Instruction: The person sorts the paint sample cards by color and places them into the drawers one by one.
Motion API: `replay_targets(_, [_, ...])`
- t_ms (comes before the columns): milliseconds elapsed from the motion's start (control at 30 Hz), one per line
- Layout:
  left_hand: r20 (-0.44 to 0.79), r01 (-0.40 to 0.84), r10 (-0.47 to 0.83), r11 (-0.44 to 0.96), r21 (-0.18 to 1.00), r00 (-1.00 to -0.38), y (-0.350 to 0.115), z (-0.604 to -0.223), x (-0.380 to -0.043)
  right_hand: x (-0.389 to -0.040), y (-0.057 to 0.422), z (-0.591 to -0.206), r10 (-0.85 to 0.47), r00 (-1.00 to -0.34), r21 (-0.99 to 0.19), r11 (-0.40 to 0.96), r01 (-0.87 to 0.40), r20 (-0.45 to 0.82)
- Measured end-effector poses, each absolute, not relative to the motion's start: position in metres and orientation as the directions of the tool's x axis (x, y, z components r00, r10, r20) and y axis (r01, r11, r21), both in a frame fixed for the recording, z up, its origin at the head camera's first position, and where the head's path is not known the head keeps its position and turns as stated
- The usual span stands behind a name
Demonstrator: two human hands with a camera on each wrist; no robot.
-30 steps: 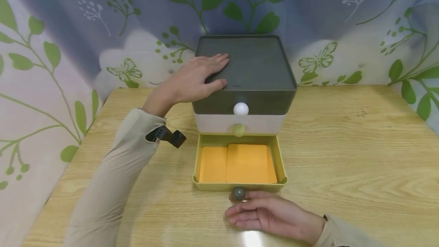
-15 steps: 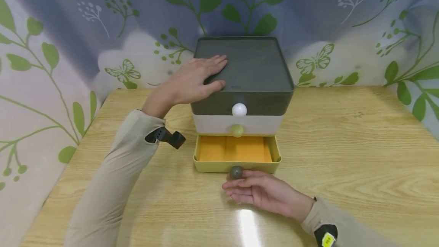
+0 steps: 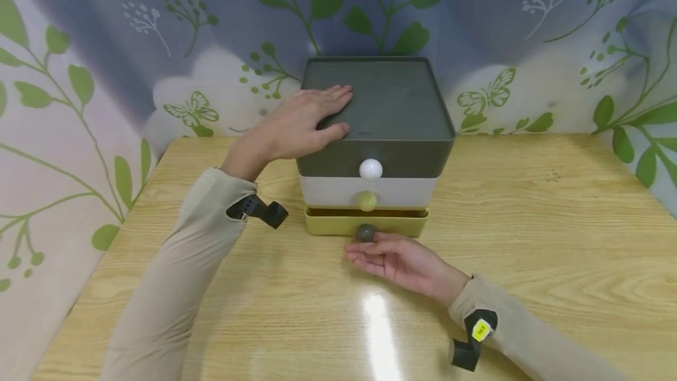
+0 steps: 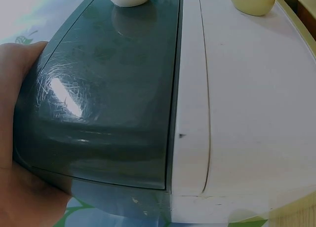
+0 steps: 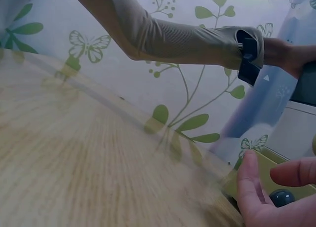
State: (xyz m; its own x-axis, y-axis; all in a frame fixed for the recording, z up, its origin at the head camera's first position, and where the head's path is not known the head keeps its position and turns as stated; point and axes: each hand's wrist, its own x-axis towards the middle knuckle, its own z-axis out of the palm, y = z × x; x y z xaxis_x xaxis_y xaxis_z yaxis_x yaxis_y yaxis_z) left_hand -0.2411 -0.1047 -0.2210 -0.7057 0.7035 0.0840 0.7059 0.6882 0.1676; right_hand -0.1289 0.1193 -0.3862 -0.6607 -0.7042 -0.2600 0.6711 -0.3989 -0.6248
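Note:
A drawer box point(image 3: 391, 99) of stacked tiers stands on the table: dark grey on top, a white tier point(image 3: 317, 191) below, then a yellow drawer point(image 3: 330, 225) pulled out a little. My left hand point(image 3: 296, 122) rests flat on the dark top at its left side; the left wrist view shows part of it at the grey tier's edge point(image 4: 98, 113). With thumb and finger my right hand point(image 3: 402, 263) holds the yellow drawer's dark grey knob point(image 3: 365, 233). In the right wrist view the knob point(image 5: 281, 197) shows between the digits. The drawer's contents are mostly hidden.
A white knob point(image 3: 371, 169) and a yellow-green knob point(image 3: 367, 200) sit on the upper tiers. Behind the box hangs a leaf-patterned curtain point(image 3: 233, 22). The wood-grain table point(image 3: 529, 222) extends to both sides.
The yellow drawer has slid inward from well out to nearly closed, and my right hand has moved forward with its knob. Orange cards inside have gone from sight. My left hand has stayed put.

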Motion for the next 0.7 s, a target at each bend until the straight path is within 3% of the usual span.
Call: replay_targets(700, [0.108,0.714,0.707,0.677,0.182,-0.698,-0.099,-0.221,-0.238,-0.144,0.130,-0.385,-0.664,-0.691,-0.735,-0.311,0.603,-0.286])
